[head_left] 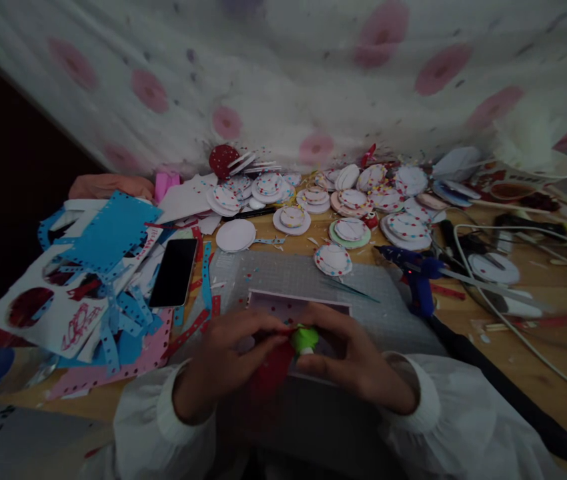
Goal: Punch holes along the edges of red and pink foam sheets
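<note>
Over a shallow pink-edged box point(303, 299), both hands meet close together. My left hand point(226, 357) pinches a thin red piece point(269, 369), blurred and hanging below the fingers; whether it is paper or cloth I cannot tell. Between the thumb and fingers of my right hand point(351, 353) is a small bright green crumpled piece point(305, 337) with a white part at its lower side. The red piece reaches the green one, but whether they are joined is unclear. Beyond the box lies a round dotted paper disc stack point(333, 259) beside tweezers point(351, 289).
On the right lie a blue glue gun point(416, 270) and a looping white cable point(493, 300). A phone point(174, 272) rests by blue and white paper scraps point(108, 233) on the left. Several disc stacks point(406, 230) line the back, before a flowered curtain point(283, 80).
</note>
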### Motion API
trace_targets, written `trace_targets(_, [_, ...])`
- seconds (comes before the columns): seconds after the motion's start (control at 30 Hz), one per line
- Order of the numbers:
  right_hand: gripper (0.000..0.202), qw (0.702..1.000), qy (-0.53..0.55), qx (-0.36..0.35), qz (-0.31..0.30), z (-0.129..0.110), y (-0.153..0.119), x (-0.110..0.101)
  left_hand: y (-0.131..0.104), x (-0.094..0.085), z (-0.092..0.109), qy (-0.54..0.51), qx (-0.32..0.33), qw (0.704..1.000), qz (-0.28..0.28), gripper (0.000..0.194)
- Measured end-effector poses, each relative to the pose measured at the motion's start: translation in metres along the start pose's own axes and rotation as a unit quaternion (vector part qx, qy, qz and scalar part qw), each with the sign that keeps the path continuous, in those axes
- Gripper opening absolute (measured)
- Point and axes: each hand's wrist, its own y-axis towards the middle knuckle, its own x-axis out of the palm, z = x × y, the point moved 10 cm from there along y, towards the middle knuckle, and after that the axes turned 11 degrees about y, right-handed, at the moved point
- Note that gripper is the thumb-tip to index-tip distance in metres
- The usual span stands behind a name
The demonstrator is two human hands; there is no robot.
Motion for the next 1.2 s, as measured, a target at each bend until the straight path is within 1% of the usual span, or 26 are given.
trace_targets(0.27, [0.025,0.999,0.029,0.014,-0.004,0.0013,-0.0008,0.0005,0.0005,-0.0007,-0.0005,0.008,0.001,1.000,-0.004,0.013])
trace_targets(0.47, [0.030,1.000,0.012,0.010,-0.005,0.0036,-0.0006,-0.0003,-0.0018,0.0007,-0.0008,0.008,0.006,1.000,-0.011,0.012])
trace_targets(0.67, [0.030,1.000,0.003,0.007,-0.004,0.0037,-0.0014,-0.0006,0.0010,-0.0010,0.0008,0.015,-0.007,1.000,-0.001,0.008])
trace_targets(0.83, [0.028,1.000,0.008,0.005,-0.003,0.0001,-0.0006,-0.0008,0.0025,0.0007,0.0022,0.021,0.000,1.000,-0.020,0.008])
trace_targets(1.03, [0.029,1.000,0.009,-0.002,-0.003,-0.0008,-0.0011,-0.0008,0.0019,0.0011,0.0027,0.023,0.014,0.999,-0.028,0.010])
trace_targets(1.2, [0.025,1.000,-0.005,-0.003,0.008,0.0006,-0.0027,-0.0017,0.0016,0.0060,0.0015,0.016,0.017,0.999,-0.044,0.012])
